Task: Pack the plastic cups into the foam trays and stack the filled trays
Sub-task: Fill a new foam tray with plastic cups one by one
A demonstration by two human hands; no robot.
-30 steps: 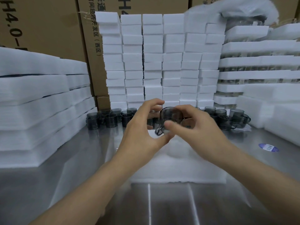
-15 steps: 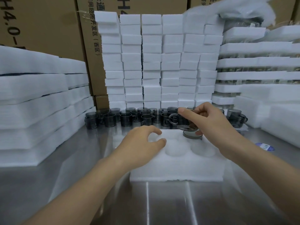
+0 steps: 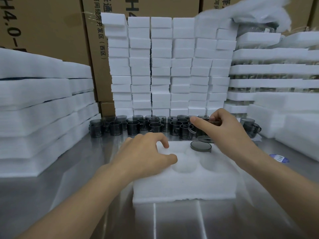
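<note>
foam tray (image 3: 184, 187): one, flat on the worktop (image 3: 77, 169), three round pockets showing.
left hand (image 3: 146, 152): on the tray's far left part, bent fingertips and thumb resting on the foam, holding nothing.
right hand (image 3: 222, 130): over the tray's far right corner, pinching the held cup (image 3: 202, 135) by its rim.
seated cup (image 3: 201, 145): one, in the tray's far right pocket.
loose cups (image 3: 138, 125): roughly twenty behind the tray, too crowded to count exactly.
foam blocks (image 3: 162, 66): six columns behind the tray.
</note>
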